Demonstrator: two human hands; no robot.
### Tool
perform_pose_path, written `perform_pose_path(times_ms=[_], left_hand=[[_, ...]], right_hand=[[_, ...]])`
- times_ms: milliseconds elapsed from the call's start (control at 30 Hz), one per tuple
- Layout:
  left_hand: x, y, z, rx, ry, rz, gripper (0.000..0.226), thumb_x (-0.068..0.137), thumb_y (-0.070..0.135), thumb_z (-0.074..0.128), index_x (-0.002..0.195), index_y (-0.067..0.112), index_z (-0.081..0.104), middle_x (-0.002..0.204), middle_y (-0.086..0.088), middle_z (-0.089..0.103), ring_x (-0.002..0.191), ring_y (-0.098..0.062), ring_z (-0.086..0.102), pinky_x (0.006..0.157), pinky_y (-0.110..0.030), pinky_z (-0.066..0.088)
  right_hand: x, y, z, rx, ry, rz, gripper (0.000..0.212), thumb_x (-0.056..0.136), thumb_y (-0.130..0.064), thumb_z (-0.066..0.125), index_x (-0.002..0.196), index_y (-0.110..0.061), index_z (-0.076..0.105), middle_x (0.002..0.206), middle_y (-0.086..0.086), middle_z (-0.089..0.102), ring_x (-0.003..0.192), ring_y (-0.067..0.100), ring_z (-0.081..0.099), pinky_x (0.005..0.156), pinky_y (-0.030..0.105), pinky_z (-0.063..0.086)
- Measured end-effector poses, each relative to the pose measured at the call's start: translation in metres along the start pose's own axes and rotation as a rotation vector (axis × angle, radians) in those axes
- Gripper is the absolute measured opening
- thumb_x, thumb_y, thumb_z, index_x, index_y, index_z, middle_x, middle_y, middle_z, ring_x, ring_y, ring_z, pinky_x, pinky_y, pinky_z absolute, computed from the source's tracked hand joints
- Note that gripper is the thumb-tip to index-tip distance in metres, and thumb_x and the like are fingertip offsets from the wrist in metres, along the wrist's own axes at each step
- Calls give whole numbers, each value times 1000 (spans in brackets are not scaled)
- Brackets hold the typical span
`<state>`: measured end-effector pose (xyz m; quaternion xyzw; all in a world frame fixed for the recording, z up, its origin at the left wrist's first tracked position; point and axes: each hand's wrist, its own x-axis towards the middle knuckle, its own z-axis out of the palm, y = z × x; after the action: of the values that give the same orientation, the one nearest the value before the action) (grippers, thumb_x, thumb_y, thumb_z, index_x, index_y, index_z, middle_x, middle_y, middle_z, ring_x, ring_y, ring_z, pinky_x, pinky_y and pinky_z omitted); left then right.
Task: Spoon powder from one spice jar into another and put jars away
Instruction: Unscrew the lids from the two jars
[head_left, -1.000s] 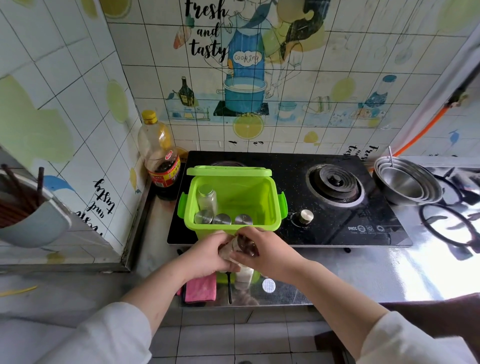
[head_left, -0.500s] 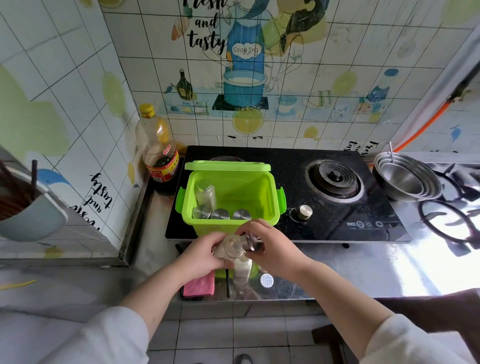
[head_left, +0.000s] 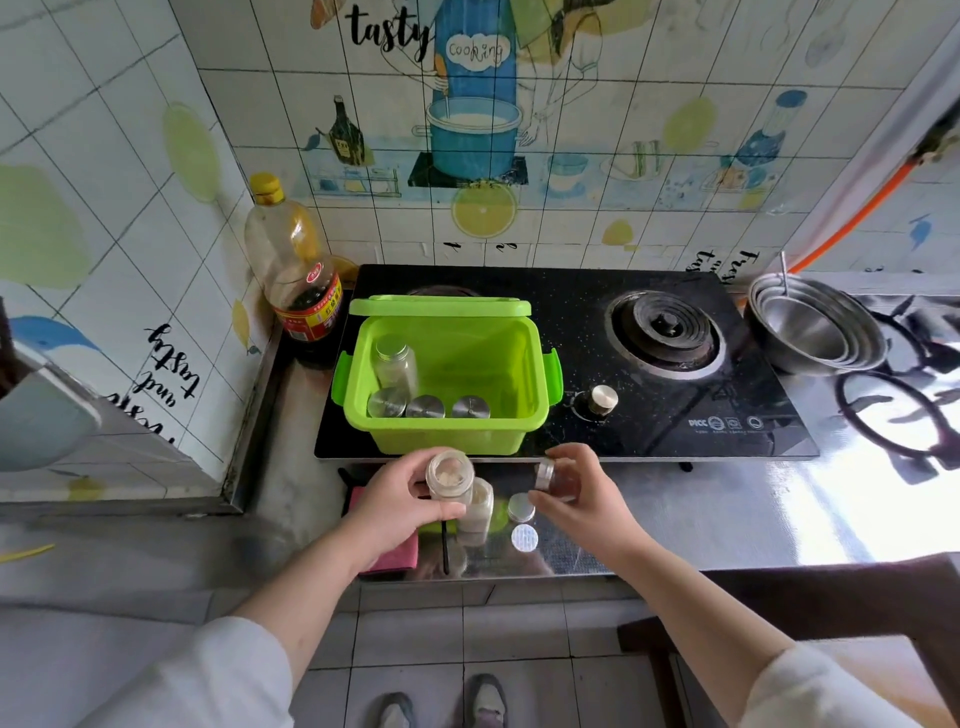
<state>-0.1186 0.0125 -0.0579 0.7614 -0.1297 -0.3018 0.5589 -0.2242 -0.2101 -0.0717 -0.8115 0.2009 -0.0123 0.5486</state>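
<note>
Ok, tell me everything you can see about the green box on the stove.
It is a bright green plastic box, open, its lid tipped back at the rear, with a clip on each side. It sits upright on the left part of the black stove. Inside stand four jars with metal caps, one behind a row of three at the front.

My forearms, bare below white sleeves, reach forward to just in front of the box (head_left: 447, 436). My left hand (head_left: 397, 501) curls around an open jar (head_left: 449, 474). My right hand (head_left: 579, 501), slightly apart from it, pinches a lid (head_left: 545, 475) between thumb and fingertips.
</note>
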Motion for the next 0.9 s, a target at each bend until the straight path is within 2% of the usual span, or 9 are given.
perform_pose_path(times_ms=[167, 267, 367, 467, 600, 733, 833, 900], left_hand=[[-3, -10, 16, -43, 34, 28, 58, 68, 0, 83, 114, 30, 65, 114, 10, 70, 110, -7, 63, 98, -25, 46], [0, -8, 28, -45, 46, 53, 57, 69, 0, 82, 113, 30, 64, 113, 9, 69, 108, -6, 63, 92, -17, 46], [5, -8, 40, 36, 23, 86, 57, 66, 8, 86, 114, 30, 64, 113, 8, 69, 108, -5, 61, 95, -19, 44], [7, -9, 52, 76, 6, 111, 56, 64, 13, 87, 113, 29, 65, 115, 7, 67, 109, -8, 60, 95, -21, 43], [6, -14, 59, 105, 52, 119, 57, 64, 13, 88, 114, 29, 65, 116, 11, 64, 109, -3, 58, 91, -11, 41], [-2, -23, 55, 63, 104, 128, 56, 62, 11, 88, 108, 35, 67, 114, 10, 66, 109, -6, 59, 94, -20, 44], [-7, -32, 52, 51, 112, 106, 55, 57, 29, 87, 107, 41, 67, 115, 11, 64, 112, -11, 59, 97, -29, 45], [-10, -38, 50, 43, 135, 72, 57, 55, 34, 85, 109, 37, 68, 117, 10, 62, 112, -11, 59, 97, -32, 46]], right_hand=[[1, 46, -8, -201, 9, 198, 52, 76, -20, 78, 118, -20, 48, 108, -5, 58, 77, 11, 60, 68, 24, 46], [7, 64, -7, -272, 25, 211, 52, 75, -21, 78, 118, -19, 50, 112, -2, 59, 84, 16, 59, 70, 26, 42], [17, 73, -5, -345, 35, 224, 48, 75, -26, 76, 115, -22, 50, 113, -1, 54, 90, 15, 53, 73, 26, 39], [25, 83, -3, -423, 2, 256, 47, 75, -26, 73, 116, -25, 50, 115, 2, 51, 89, 16, 54, 72, 29, 45], [30, 104, -1, -530, -38, 324, 47, 79, -30, 69, 121, -27, 48, 119, 2, 44, 84, 23, 60, 71, 34, 52], [31, 118, 2, -589, -39, 365, 46, 83, -28, 68, 124, -26, 46, 124, 4, 40, 85, 28, 63, 74, 39, 56], [31, 122, 7, -595, -46, 357, 48, 83, -27, 70, 125, -27, 46, 125, 4, 40, 89, 28, 62, 76, 40, 56], [31, 123, 8, -597, -43, 336, 48, 83, -28, 70, 125, -29, 47, 123, 4, 40, 90, 28, 62, 75, 40, 56]])
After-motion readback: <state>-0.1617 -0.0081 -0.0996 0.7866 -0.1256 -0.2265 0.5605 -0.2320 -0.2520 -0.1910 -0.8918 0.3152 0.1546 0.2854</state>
